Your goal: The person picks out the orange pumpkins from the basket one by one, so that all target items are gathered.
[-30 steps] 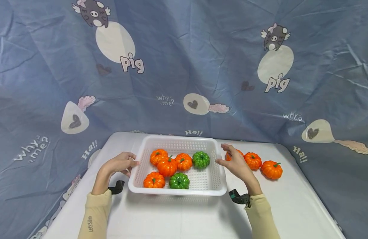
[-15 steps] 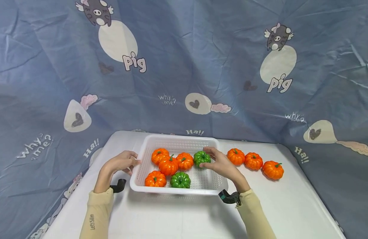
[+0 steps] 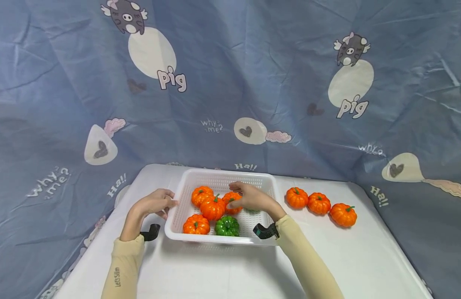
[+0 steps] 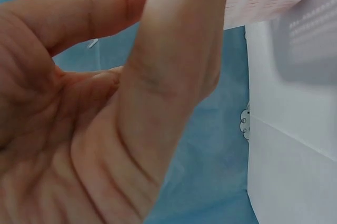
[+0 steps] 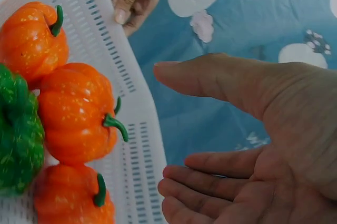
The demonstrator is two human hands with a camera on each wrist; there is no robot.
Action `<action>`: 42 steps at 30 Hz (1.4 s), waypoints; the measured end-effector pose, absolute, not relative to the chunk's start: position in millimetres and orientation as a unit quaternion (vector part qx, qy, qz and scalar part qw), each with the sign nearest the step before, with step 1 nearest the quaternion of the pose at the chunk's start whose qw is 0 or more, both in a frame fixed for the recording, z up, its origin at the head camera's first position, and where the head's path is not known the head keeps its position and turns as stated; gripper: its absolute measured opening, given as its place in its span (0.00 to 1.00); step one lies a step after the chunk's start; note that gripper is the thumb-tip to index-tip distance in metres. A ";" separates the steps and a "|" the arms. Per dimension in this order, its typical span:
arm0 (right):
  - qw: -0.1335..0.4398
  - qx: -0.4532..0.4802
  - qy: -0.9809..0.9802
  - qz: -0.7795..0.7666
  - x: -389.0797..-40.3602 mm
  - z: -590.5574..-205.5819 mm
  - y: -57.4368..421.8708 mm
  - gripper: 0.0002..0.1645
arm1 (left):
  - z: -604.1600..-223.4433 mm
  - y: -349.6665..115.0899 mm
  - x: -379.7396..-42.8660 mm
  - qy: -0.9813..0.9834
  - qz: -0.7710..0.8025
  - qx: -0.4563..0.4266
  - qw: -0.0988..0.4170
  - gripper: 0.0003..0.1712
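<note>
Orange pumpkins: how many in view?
7. Four orange pumpkins in the white basket: back-left, front-left, near centre, one partly behind the right hand. Three on the table, right of the basket. No others show.

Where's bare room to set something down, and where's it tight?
Bare: the white tabletop between the beige sleeves, before the white perforated plastic basket; also right of the right sleeve, in front of three ribbed orange pumpkins. Crowded: the basket's left and middle, with four orange pumpkins and a green one, and its right half, partly under the right hand.

Right hand (image 3: 253,198) | moved left | basket's right rim (image 3: 276,191) → over orange pumpkin (image 3: 231,197)
</note>
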State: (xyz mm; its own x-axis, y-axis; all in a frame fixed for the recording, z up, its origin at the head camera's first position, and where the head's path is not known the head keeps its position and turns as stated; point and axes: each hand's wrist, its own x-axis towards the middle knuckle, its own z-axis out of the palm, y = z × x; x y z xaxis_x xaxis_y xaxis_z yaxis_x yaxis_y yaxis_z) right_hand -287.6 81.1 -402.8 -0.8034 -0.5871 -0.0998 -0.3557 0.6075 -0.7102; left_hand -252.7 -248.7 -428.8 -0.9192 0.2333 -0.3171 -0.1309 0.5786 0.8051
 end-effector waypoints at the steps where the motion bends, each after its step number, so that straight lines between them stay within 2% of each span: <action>1: 0.172 -0.268 0.881 -0.349 -289.6 -403.1 77.8 0.43 | -428.6 -248.2 -252.8 0.866 0.458 0.029 0.199 0.23; 12: 0.244 -0.267 0.874 -0.324 -304.5 -413.6 47.9 0.42 | -428.2 -247.5 -252.8 0.867 0.458 0.028 0.197 0.23; 22: 0.234 -0.255 0.899 -0.267 -310.5 -427.5 30.7 0.44 | -426.6 -247.8 -252.0 0.868 0.455 0.027 0.195 0.25; 28: 0.240 -0.255 0.900 -0.260 -311.8 -431.6 25.0 0.40 | -427.2 -248.0 -252.3 0.868 0.455 0.028 0.195 0.27; 42: 0.217 -0.287 0.887 -0.288 -312.5 -437.8 25.4 0.37 | -427.4 -246.6 -252.4 0.868 0.456 0.027 0.194 0.27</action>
